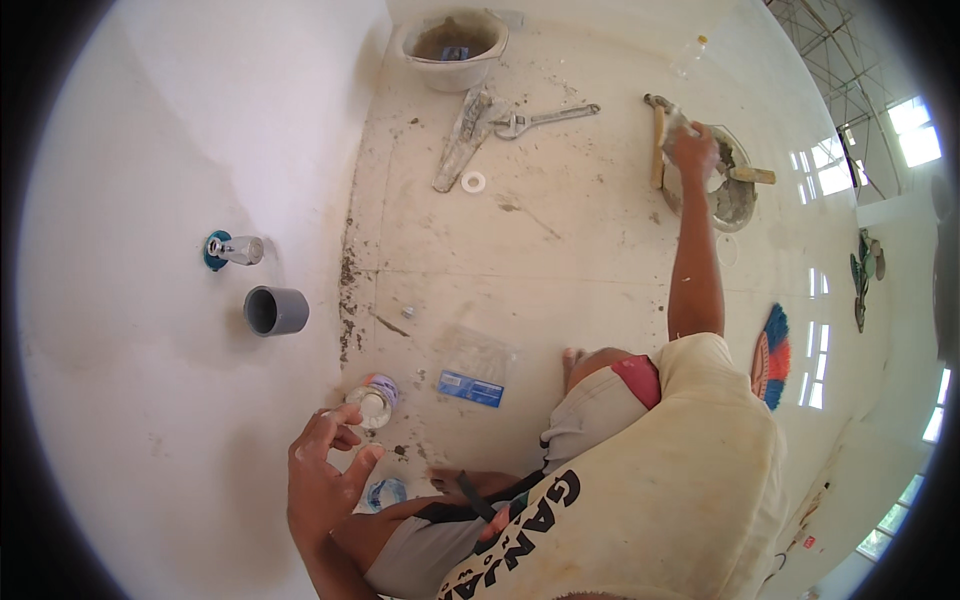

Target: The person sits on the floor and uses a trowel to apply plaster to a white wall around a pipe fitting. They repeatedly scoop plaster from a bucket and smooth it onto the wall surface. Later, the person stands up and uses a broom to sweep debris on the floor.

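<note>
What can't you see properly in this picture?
- Head view: right hand covers whatever its fingers grip over the mortar pan.
- Left hand shows its back, hiding what the fingers pinch near the plastic bottle.
- The bucket contents are too small to tell.

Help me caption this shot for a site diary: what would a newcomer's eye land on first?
Probably the right hand, stretched far out to a mortar-caked pan on the dusty tiled floor. Nearer, the left hand hovers with fingers spread beside a small clear bottle. On the white wall at left, a grey pipe stub juts out under a chrome valve.
</note>
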Tool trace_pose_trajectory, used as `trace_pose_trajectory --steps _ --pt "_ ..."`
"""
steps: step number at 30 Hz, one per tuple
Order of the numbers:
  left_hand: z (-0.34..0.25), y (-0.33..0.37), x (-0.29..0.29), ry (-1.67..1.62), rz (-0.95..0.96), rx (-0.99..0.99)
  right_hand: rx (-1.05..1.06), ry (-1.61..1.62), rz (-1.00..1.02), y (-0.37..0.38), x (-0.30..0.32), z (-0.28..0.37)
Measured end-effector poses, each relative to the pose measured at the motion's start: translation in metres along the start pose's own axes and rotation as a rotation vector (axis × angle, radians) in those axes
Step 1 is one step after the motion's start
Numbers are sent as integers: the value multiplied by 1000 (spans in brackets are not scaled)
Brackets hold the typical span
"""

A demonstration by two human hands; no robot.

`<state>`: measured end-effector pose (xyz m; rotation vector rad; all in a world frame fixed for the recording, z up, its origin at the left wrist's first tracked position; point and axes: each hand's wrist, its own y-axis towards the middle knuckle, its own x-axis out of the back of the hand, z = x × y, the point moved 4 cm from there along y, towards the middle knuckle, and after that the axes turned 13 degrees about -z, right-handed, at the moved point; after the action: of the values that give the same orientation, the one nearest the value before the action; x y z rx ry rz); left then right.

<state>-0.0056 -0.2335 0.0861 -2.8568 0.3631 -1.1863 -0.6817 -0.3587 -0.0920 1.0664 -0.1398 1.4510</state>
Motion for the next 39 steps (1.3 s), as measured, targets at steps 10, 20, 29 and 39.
trace_pose_trajectory --steps 10,20,29,39 --pt "3 19 -3 50 -29 108 97 -87 -41 9 10 -26" --pt "76 15 8 218 -53 348 737 -132 588 -117 -170 94" --pt "214 -19 -81 529 114 359 975 -223 883 -145 -273 109" --pt "234 -24 -132 601 -58 324 1092 -380 759 -167 -239 137"
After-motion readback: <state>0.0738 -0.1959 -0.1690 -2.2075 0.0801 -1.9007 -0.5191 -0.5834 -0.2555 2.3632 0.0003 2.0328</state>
